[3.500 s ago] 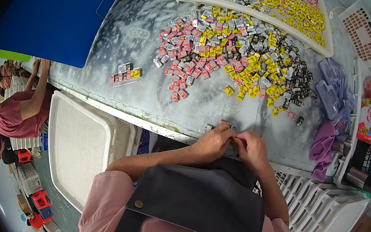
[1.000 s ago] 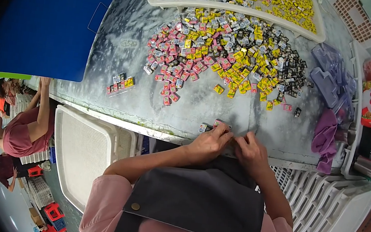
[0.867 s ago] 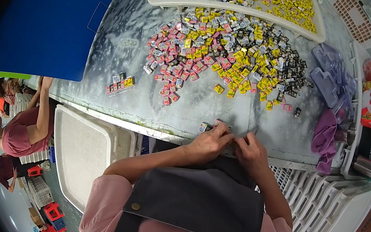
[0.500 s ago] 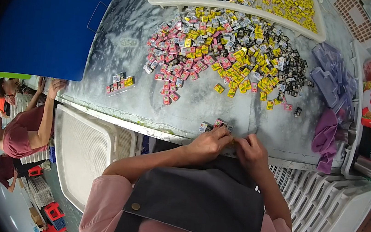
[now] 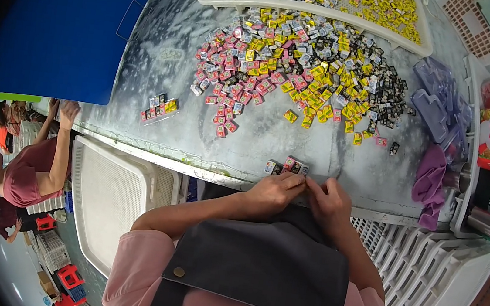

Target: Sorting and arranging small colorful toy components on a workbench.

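My left hand (image 5: 277,191) and my right hand (image 5: 329,203) meet at the table's near edge, fingers pinched together. Whatever is between their fingertips is too small or too covered to make out. Just past my left fingers is a small cluster of tiny box-shaped pieces (image 5: 292,164), pink, black and pale; whether the left fingers grip it I cannot tell. Farther off spreads a large heap of like pieces (image 5: 247,85) in pink, yellow, black and white. To the left, a short set of them (image 5: 161,106) lies in rows beside a clear plastic strip.
A white tray (image 5: 311,9) of loose pieces stands at the far side. Clear plastic parts (image 5: 430,111) and a purple cloth (image 5: 428,175) lie at the right. A blue panel (image 5: 64,27) covers the far left. Stacked white trays (image 5: 420,266) stand below; other people are at left.
A yellow bit seen between my fingertips is now out of sight. My fingers have shifted slightly, showing more of the small cluster. The heap stays put.
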`<state>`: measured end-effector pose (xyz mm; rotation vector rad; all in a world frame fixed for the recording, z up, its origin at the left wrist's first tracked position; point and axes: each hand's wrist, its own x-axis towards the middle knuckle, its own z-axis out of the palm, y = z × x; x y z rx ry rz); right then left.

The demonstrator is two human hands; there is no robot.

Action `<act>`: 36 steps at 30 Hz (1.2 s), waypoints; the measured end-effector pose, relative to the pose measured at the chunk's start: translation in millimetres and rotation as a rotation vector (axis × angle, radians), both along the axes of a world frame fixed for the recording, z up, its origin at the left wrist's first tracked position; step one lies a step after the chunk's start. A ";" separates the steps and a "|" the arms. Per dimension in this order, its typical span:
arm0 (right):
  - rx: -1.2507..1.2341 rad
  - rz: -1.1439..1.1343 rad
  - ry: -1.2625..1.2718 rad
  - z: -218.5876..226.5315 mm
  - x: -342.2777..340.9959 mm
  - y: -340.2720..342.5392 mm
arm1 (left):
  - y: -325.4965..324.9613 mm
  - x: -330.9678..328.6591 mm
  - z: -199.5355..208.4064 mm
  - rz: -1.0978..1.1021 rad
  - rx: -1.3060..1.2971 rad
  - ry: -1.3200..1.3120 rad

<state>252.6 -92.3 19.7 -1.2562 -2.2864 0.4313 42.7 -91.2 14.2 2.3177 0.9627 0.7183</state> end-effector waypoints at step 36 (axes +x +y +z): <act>-0.875 -0.502 0.489 13.0 10.4 -5.1 | 10.7 -41.8 12.0 0.566 -0.221 -0.016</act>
